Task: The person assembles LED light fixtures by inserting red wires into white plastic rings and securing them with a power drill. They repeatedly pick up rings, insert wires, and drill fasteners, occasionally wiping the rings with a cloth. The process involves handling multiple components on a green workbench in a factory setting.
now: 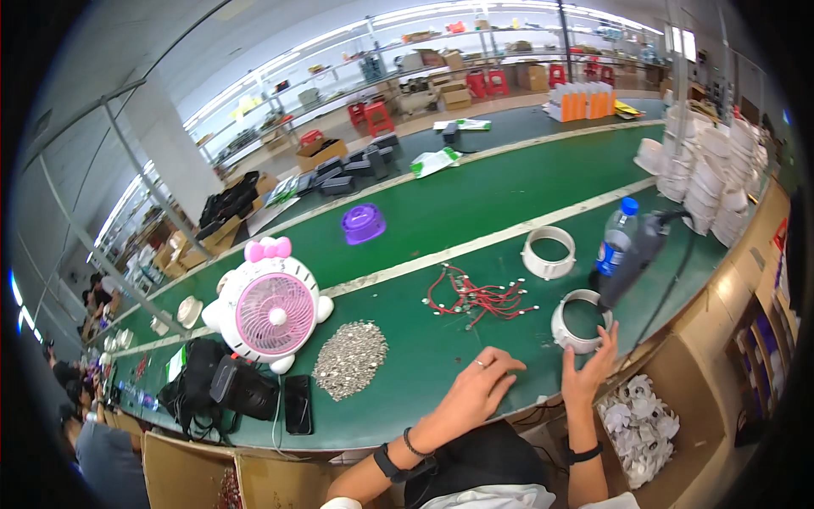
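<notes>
My right hand [587,371] holds the near rim of a white plastic ring [560,329] on the green bench, thumb on one side and fingers on the other. The nose of a dark electric screwdriver [632,261] with a cable points down at the ring's right side; whether they touch, I cannot tell. My left hand [483,383], wearing a ring, hovers over the bench edge, fingers loosely bent and apart, with nothing visible in them. Beyond it lies a tangle of red wires [479,297] with small white ends. A second white ring [548,253] sits farther back.
A bottle [616,237] with a blue cap stands behind the screwdriver. Leftward are a pile of small metal parts [349,360], a pink-and-white fan [275,314] and a phone [298,405]. Stacked white housings [704,174] rise far right; a carton of white parts [638,428] sits below.
</notes>
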Motion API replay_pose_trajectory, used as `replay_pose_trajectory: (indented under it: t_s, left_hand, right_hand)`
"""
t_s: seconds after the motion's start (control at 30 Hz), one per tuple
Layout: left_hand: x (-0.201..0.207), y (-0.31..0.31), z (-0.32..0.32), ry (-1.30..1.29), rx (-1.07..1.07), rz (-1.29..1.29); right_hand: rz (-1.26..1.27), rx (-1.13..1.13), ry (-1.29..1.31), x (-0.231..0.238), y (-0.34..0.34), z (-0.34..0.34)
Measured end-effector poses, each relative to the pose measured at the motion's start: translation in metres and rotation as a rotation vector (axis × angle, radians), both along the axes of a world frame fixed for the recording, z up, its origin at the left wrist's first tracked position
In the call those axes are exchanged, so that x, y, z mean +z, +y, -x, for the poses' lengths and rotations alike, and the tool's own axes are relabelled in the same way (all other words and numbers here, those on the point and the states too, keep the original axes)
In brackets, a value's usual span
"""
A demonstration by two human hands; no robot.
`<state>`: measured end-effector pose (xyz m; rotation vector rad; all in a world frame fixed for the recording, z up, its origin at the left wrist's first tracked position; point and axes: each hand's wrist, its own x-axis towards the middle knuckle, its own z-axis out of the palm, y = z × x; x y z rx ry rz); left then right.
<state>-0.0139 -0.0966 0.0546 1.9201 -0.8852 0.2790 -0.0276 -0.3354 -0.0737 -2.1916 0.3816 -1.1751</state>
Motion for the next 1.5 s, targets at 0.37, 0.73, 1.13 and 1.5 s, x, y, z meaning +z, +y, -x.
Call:
replay_pose_trajectory:
  t_s: [0.37, 0.73, 1.13, 1.5]
  left_hand:
    - [-0.009, 0.055, -0.12, 0.309, 0.207, -0.135]
    - [-0.029, 0.145, -0.382, 0.095, 0.728, -0.753]
    - [-0.092, 0.177, -0.437, 0.009, 0.744, -0.734]
    - [-0.093, 0.144, -0.402, -0.226, 0.338, -0.472]
  right_hand:
    - [-0.008, -0.002, 0.012, -0.004, 0.0, -0.006]
    - [-0.025, -0.012, 0.05, -0.014, 0.001, -0.009]
    - [0.36, 0.023, 0.059, -0.026, -0.015, -0.003]
    - [0.009, -0.014, 0.075, -0.034, -0.009, -0.005]
